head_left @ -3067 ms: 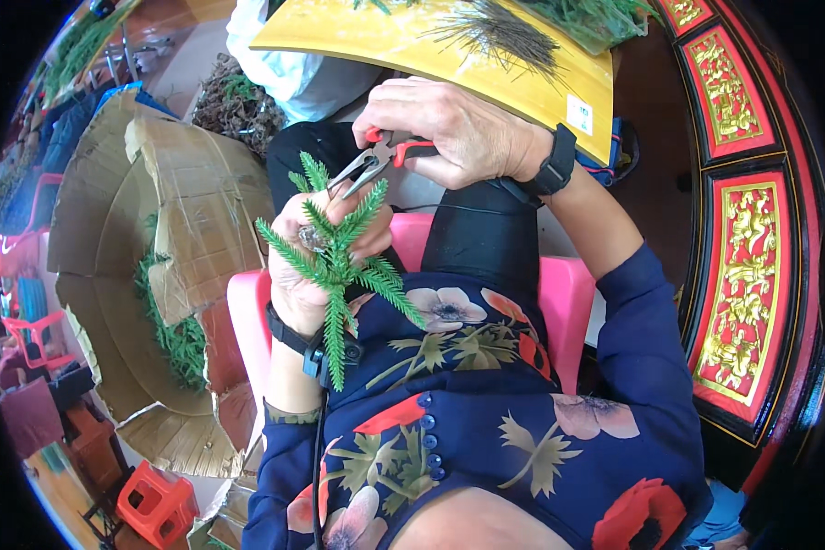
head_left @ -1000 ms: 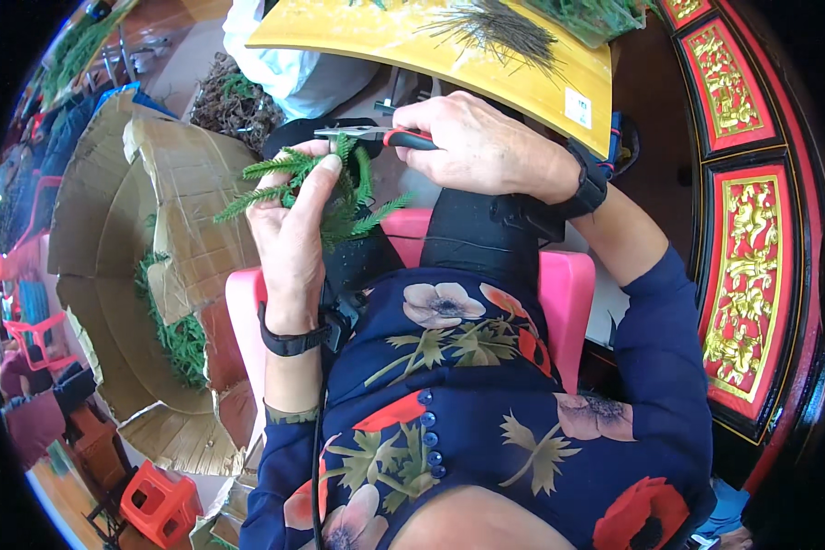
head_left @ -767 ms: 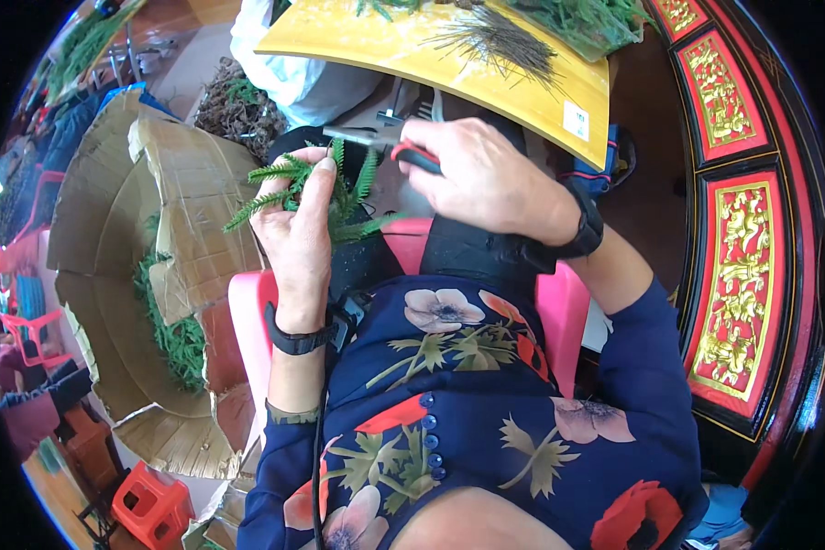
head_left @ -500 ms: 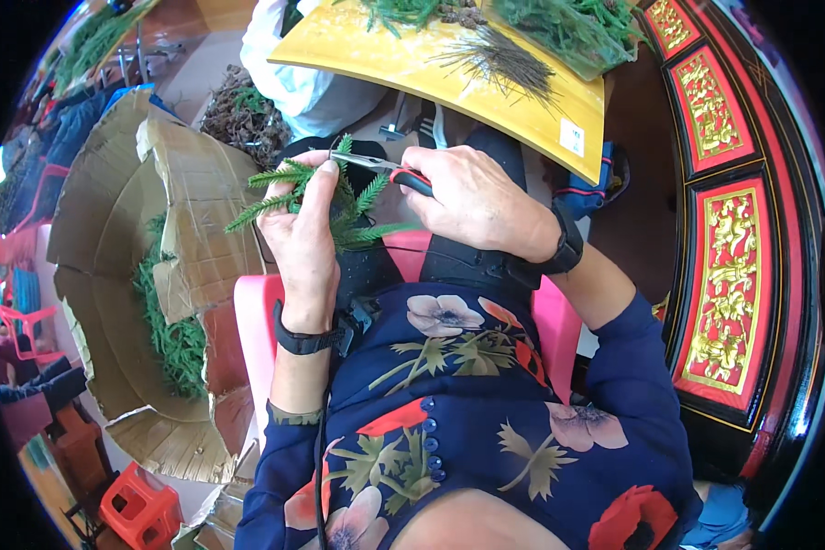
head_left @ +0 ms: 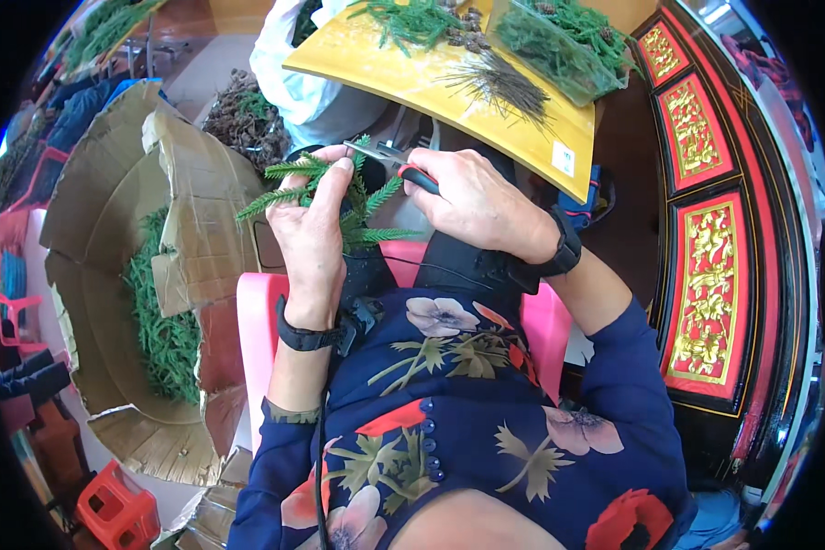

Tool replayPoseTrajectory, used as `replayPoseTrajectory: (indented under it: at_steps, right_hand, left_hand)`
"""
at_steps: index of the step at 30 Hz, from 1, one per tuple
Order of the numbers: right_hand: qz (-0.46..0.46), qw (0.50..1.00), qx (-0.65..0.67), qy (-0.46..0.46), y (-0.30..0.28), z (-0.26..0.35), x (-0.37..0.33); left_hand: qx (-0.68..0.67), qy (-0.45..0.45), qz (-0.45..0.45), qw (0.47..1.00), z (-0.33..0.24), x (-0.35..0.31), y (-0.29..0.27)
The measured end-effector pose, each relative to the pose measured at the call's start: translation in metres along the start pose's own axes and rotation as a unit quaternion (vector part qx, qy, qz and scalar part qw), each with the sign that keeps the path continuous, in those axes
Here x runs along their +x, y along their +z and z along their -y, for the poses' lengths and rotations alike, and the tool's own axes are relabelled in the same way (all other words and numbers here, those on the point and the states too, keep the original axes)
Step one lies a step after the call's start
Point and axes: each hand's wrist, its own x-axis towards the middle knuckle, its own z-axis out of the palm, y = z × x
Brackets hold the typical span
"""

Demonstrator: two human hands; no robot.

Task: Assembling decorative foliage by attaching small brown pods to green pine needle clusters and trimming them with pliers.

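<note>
A big torn cardboard box [head_left: 202, 192] stood open on the person's left. Ahead, a yellow counter [head_left: 376, 64] jutted toward the knees, and the person sat in a pink plastic chair [head_left: 262, 321]. Loose greenery [head_left: 165, 321] lay heaped in the box; a clear bag of foliage [head_left: 564, 46] rested toward the counter's right, near a bunch of thin dark strands [head_left: 500, 87]. Above the lap I saw a green sprig [head_left: 382, 196], its needled branches splayed, pinched between thumb and fingers of the left hand [head_left: 307, 225]. The right hand [head_left: 486, 202] had its fingers curled round the red-and-black-handled pliers [head_left: 414, 174]. Their metal nose reached the left fingertips; I couldn't tell whether it gripped anything.
</note>
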Motion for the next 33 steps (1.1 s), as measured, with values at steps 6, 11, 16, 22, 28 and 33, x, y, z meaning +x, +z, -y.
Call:
replayPoseTrajectory:
  at_steps: [6, 11, 16, 22, 28, 33]
  right_hand:
    - [-0.036, 0.992, -0.122, -0.006, 0.003, 0.0, 0.013]
    - [-0.147, 0.873, -0.458, -0.075, 0.006, 0.014, 0.022]
    - [-0.155, 0.716, -0.658, -0.174, 0.004, 0.029, 0.034]
    - [-0.111, 0.898, -0.411, -0.114, -0.019, 0.026, 0.036]
    - [0.045, 0.983, -0.173, 0.042, -0.034, 0.036, 0.03]
    - [0.063, 0.991, -0.113, 0.026, -0.029, 0.031, 0.03]
  left_hand:
    - [0.005, -0.053, 0.044, 0.998, 0.002, 0.01, -0.011]
    - [-0.11, -0.149, 0.084, 0.979, 0.018, 0.022, -0.022]
    - [-0.115, -0.157, 0.066, 0.979, 0.025, 0.023, -0.023]
    - [-0.066, -0.041, 0.03, 0.996, 0.015, 0.019, -0.014]
    - [-0.062, -0.022, 0.015, 0.998, 0.006, 0.015, -0.016]
    - [-0.064, -0.003, 0.011, 0.998, 0.0, 0.009, -0.01]
